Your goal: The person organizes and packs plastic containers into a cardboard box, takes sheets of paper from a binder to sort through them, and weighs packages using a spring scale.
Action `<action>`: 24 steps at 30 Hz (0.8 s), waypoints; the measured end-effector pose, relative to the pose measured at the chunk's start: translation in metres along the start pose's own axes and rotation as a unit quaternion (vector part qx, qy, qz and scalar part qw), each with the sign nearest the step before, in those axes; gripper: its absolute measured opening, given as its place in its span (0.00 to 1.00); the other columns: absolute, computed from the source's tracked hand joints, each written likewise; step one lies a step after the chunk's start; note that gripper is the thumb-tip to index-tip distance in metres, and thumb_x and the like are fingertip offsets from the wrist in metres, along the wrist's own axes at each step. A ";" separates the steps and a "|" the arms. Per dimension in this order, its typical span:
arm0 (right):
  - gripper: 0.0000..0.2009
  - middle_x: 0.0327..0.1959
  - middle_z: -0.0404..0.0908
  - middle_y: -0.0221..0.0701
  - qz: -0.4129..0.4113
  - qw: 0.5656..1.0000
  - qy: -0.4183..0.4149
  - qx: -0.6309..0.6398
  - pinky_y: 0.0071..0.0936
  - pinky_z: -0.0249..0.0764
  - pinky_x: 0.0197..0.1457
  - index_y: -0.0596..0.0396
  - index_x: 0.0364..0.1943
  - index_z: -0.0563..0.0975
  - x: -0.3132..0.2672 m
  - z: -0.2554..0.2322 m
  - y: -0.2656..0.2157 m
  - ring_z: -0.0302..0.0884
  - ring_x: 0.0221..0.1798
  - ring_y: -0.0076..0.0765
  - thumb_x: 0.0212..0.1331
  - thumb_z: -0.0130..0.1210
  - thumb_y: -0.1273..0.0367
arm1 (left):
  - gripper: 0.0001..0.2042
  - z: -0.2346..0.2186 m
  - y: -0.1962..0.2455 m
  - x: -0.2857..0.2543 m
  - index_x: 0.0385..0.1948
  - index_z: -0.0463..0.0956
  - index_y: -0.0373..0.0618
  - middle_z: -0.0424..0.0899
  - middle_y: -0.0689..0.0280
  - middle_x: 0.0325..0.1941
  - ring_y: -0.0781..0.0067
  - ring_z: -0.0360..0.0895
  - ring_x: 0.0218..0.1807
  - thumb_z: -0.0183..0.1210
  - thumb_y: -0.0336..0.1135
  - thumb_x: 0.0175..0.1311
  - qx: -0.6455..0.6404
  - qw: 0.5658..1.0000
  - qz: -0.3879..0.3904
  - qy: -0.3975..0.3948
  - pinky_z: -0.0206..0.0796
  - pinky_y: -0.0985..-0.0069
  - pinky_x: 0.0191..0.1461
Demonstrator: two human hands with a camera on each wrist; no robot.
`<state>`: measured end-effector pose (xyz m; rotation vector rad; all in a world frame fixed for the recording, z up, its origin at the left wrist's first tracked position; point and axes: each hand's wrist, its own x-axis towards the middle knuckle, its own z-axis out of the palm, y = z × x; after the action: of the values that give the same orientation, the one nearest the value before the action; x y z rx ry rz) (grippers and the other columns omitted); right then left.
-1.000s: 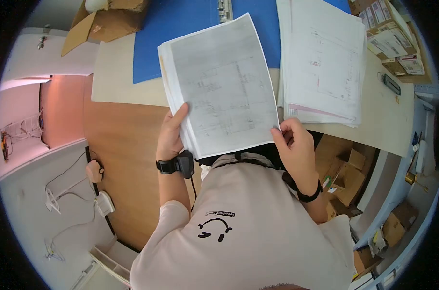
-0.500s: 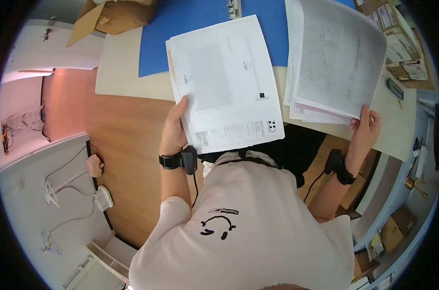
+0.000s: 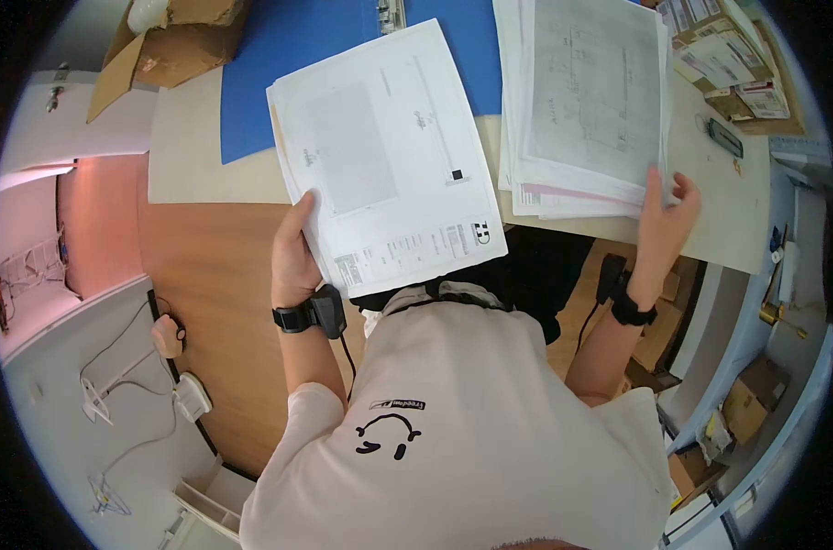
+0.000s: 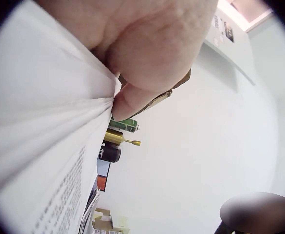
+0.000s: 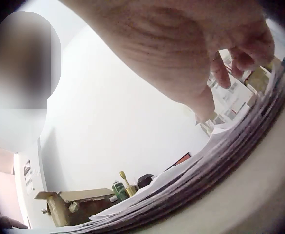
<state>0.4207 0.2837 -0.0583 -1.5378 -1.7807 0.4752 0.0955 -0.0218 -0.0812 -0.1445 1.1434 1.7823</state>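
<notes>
My left hand (image 3: 297, 257) grips the left edge of a stack of printed sheets (image 3: 407, 220), thumb on top, held tilted over the table's front edge. In the left wrist view the left hand (image 4: 152, 53) pinches the fanned paper edges (image 4: 50, 126). The right hand (image 3: 666, 220) is at the lower right corner of a second paper pile (image 3: 590, 101) lying on the table, its thumb at the corner and its fingers loosely bent. In the right wrist view the right hand (image 5: 181, 58) hangs just over the pile's layered edge (image 5: 220, 170); whether it touches is unclear.
A blue mat (image 3: 251, 110) lies on the pale table (image 3: 187, 156), with a metal clip (image 3: 391, 15) at its top. An opened cardboard box (image 3: 187, 50) stands at the back left, labelled boxes (image 3: 723, 55) at the back right. A small dark device (image 3: 724, 137) lies right of the pile.
My right hand has moved from the held stack to the right-hand pile, where the lifted top sheet now lies flat. The held stack shows a different top sheet; my left hand keeps its grip.
</notes>
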 end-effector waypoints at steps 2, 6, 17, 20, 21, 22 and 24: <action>0.17 0.40 0.80 0.34 -0.078 0.983 0.089 -0.139 0.27 0.72 0.49 0.62 0.49 0.77 -0.013 -0.006 -0.017 0.74 0.40 0.27 0.66 0.62 0.61 | 0.27 -0.004 0.000 -0.001 0.66 0.65 0.28 0.77 0.49 0.64 0.58 0.78 0.62 0.54 0.42 0.74 0.001 1.000 0.000 0.007 0.72 0.64 0.65; 0.14 0.32 0.82 0.35 0.016 0.953 -0.296 0.057 0.30 0.74 0.37 0.58 0.45 0.79 -0.077 -0.015 -0.072 0.76 0.30 0.33 0.63 0.65 0.63 | 0.27 -0.002 -0.001 -0.001 0.66 0.64 0.27 0.78 0.49 0.63 0.58 0.79 0.61 0.54 0.41 0.74 0.009 1.000 0.000 -0.005 0.74 0.65 0.63; 0.11 0.22 0.74 0.36 -0.054 0.915 -0.372 0.143 0.30 0.68 0.27 0.59 0.33 0.71 -0.116 0.012 -0.096 0.71 0.21 0.33 0.63 0.64 0.71 | 0.21 -0.001 -0.008 -0.002 0.59 0.74 0.35 0.84 0.56 0.55 0.68 0.84 0.52 0.62 0.41 0.72 0.051 0.998 0.035 0.031 0.78 0.70 0.55; 0.10 0.22 0.74 0.28 0.041 0.927 -0.281 0.247 0.21 0.64 0.23 0.55 0.34 0.69 -0.106 0.012 -0.080 0.68 0.19 0.20 0.71 0.58 0.69 | 0.21 -0.003 -0.007 -0.002 0.59 0.74 0.35 0.84 0.56 0.55 0.68 0.84 0.52 0.62 0.41 0.72 0.030 0.999 0.021 0.018 0.78 0.70 0.55; 0.09 0.22 0.74 0.26 0.071 0.919 -0.263 0.287 0.18 0.64 0.21 0.54 0.36 0.69 -0.094 0.005 -0.081 0.67 0.19 0.18 0.72 0.57 0.68 | 0.21 -0.006 -0.008 -0.001 0.59 0.74 0.35 0.84 0.56 0.55 0.68 0.84 0.52 0.62 0.41 0.72 0.024 0.999 0.022 0.017 0.78 0.70 0.55; 0.09 0.23 0.73 0.24 0.101 0.908 -0.243 0.326 0.16 0.63 0.20 0.52 0.37 0.68 -0.079 -0.006 -0.085 0.67 0.19 0.16 0.73 0.56 0.67 | 0.23 -0.010 -0.008 -0.001 0.60 0.72 0.33 0.83 0.55 0.56 0.67 0.83 0.54 0.60 0.43 0.73 0.035 0.999 0.022 0.006 0.78 0.69 0.56; 0.10 0.23 0.74 0.25 0.173 0.917 -0.155 0.324 0.15 0.62 0.18 0.52 0.38 0.69 -0.052 -0.020 -0.084 0.68 0.18 0.16 0.73 0.56 0.65 | 0.25 -0.011 -0.010 0.001 0.61 0.71 0.32 0.82 0.54 0.58 0.66 0.83 0.56 0.58 0.45 0.74 0.043 0.999 0.021 -0.011 0.77 0.69 0.58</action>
<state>0.3781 0.2113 -0.0018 -1.3263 -1.3414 1.3955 0.0988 -0.0285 -0.0935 -0.0496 1.2127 1.7646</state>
